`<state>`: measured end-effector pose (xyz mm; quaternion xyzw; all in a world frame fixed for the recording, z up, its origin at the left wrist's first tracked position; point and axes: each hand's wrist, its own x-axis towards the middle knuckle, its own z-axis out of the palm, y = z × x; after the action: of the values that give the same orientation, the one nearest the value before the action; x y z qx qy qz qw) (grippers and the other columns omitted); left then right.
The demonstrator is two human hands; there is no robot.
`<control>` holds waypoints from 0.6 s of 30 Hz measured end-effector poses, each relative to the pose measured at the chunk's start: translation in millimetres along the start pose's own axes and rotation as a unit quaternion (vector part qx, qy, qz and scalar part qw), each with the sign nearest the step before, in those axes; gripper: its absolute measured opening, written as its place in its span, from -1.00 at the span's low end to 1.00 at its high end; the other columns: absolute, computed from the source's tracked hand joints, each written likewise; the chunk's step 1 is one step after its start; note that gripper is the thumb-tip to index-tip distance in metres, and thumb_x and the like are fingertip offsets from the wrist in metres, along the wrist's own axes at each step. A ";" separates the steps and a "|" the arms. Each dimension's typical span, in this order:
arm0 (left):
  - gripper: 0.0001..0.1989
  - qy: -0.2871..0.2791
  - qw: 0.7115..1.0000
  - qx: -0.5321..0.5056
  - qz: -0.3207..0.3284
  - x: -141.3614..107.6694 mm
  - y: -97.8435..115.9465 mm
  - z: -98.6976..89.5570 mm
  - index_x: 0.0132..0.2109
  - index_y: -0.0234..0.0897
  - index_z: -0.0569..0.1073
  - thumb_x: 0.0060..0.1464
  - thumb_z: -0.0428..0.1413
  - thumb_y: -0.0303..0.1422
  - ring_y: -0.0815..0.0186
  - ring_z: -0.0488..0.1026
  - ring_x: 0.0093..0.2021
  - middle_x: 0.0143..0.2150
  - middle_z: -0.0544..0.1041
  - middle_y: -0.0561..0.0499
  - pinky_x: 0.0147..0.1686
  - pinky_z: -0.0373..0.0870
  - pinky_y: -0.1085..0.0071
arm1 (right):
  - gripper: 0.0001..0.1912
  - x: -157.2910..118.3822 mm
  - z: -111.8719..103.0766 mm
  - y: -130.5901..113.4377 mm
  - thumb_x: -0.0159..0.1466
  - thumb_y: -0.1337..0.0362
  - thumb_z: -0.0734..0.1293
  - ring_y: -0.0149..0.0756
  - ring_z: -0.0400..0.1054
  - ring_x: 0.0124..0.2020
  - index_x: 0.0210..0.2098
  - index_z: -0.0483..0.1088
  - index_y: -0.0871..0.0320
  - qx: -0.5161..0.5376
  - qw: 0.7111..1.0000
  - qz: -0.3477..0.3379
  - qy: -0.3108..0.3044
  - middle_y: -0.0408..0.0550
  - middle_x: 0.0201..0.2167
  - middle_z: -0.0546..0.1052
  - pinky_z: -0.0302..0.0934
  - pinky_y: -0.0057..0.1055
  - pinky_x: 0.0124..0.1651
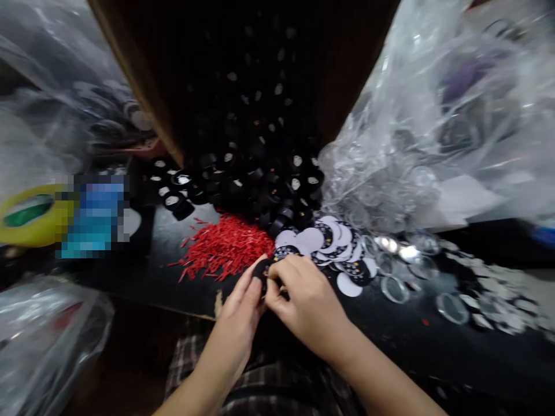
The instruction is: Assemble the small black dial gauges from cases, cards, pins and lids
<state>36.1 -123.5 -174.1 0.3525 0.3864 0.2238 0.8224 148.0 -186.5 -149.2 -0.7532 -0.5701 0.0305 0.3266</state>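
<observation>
A small black round case (261, 269) sits in the fingers of my left hand (241, 297), its thumb pressed on the near side. My right hand (306, 289) meets it with thumb and forefinger pinched against the case; whatever is between those fingertips is hidden. Just beyond my left hand is a heap of thin red pointers (228, 245). White and black printed dial discs (338, 245) lie in an overlapping pile past my right hand. Behind both piles, many black round cases (243, 182) spill forward, several with white centres.
A dark box (143, 75) opens toward me behind the cases. Clear round covers (394, 289) and small whitish pieces (498, 289) lie to the right. Clear plastic bags (390, 150) crowd both sides. A yellow tape roll (39, 214) stands at left. The black table (143, 283) ends close to me.
</observation>
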 end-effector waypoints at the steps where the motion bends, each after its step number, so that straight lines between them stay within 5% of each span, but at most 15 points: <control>1: -0.71 0.006 1.000 -0.013 -0.017 0.1 -0.7 2.4 -0.02 -0.02 0.53 0.10 0.16 -0.17 0.08 0.21 0.29 0.13 0.49 0.03 0.26 0.13 0.11 | -0.86 1.5 -0.7 -1.6 0.21 0.47 0.19 -0.33 0.24 -0.39 -0.41 0.31 0.16 0.011 1.000 0.019 0.001 -0.12 -0.45 0.38 0.13 -0.38 -0.25; 6: -0.59 0.011 0.994 0.102 0.025 0.8 3.2 6.0 0.07 -0.01 0.49 0.04 0.22 -0.18 0.12 0.15 0.32 0.22 0.40 0.05 0.32 -0.02 0.24 | -0.90 2.0 -13.0 3.1 0.21 0.43 0.27 -0.43 0.25 -0.50 -0.41 0.35 0.13 0.121 0.981 0.139 -0.065 -0.23 -0.54 0.38 0.14 -0.49 -0.37; 9: -0.62 -0.016 0.993 0.112 0.024 3.3 5.1 0.6 0.06 -0.04 0.50 0.07 0.19 -0.20 0.07 0.18 0.30 0.18 0.45 0.04 0.30 0.02 0.16 | -0.87 -8.1 -32.9 34.6 0.28 0.31 0.25 -0.39 0.37 -0.40 -0.34 0.45 0.11 0.163 0.973 0.145 -0.075 -0.16 -0.43 0.51 0.22 -0.48 -0.29; 12: -0.64 -0.022 0.999 0.034 -0.012 5.9 2.5 -3.0 0.07 -0.03 0.48 0.11 0.15 -0.17 0.07 0.28 0.24 0.15 0.47 0.04 0.21 0.21 0.10 | -0.74 -22.9 -56.6 87.5 0.28 0.20 0.23 -0.26 0.41 -0.32 -0.12 0.47 0.13 -0.019 0.963 0.260 0.066 -0.01 -0.22 0.54 0.28 -0.30 -0.18; 14: -0.63 -0.033 0.999 0.018 -0.024 6.5 -0.5 -1.4 0.07 -0.07 0.48 0.11 0.16 -0.19 0.07 0.31 0.22 0.16 0.46 0.01 0.18 0.26 0.13 | -0.60 -32.8 -68.2 121.8 0.20 0.23 0.26 -0.16 0.41 -0.28 0.01 0.43 0.20 -0.153 0.942 0.297 0.035 0.11 -0.09 0.50 0.27 -0.16 -0.12; 18: -0.64 -0.075 0.996 -0.003 -0.054 5.6 -4.1 7.7 0.06 -0.17 0.49 0.12 0.16 -0.21 0.08 0.36 0.17 0.16 0.46 -0.08 0.11 0.34 0.18 | -0.57 -46.0 -77.0 158.1 0.19 0.22 0.24 -0.07 0.40 -0.08 0.02 0.43 0.24 -0.190 0.945 0.268 -0.005 0.13 -0.02 0.49 0.24 -0.12 0.02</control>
<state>46.0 -125.6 -176.4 0.3447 0.3416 0.1529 0.8609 296.9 -283.7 -187.2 -0.9259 -0.3447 0.0120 0.1542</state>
